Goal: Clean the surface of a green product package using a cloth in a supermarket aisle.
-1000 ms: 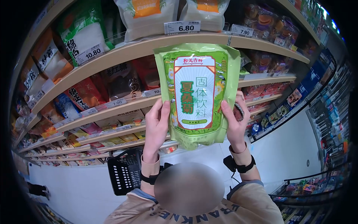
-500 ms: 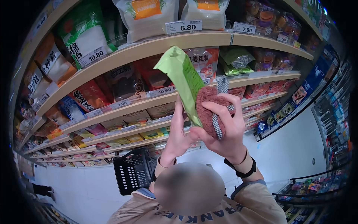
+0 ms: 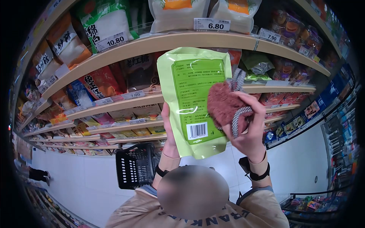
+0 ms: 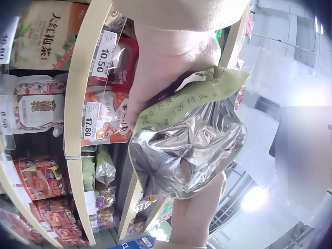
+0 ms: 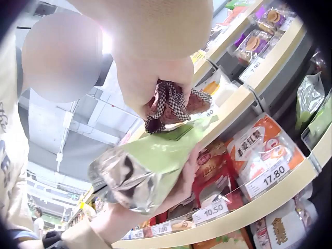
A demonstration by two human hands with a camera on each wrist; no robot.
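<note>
A green pouch [image 3: 201, 102] is held up with its printed back and barcode facing the head camera. My left hand [image 3: 170, 133] grips its left edge, with most of the fingers hidden behind it. My right hand [image 3: 251, 131] holds a fuzzy reddish-brown item [image 3: 224, 104] with a checked strap [image 3: 238, 121] against the pouch's right side. The silver bottom of the pouch [image 4: 189, 148] shows in the left wrist view. From the right wrist view, the checked fabric [image 5: 174, 104] bunches under my right hand [image 5: 155, 78], above the pouch [image 5: 161, 161].
Shelves [image 3: 152, 41] of bagged goods with price tags [image 3: 212, 24] curve across the front. A similar green pouch [image 3: 258, 66] lies on a shelf at the right. A black basket [image 3: 137, 167] stands below on the pale floor [image 3: 95, 178]. Someone's dark-clothed legs [image 3: 38, 174] show far left.
The pouch has turned from its front, through edge-on, to its back. My right hand has moved from pinching the pouch's right edge to lying beside its back, with the fuzzy item now in full view.
</note>
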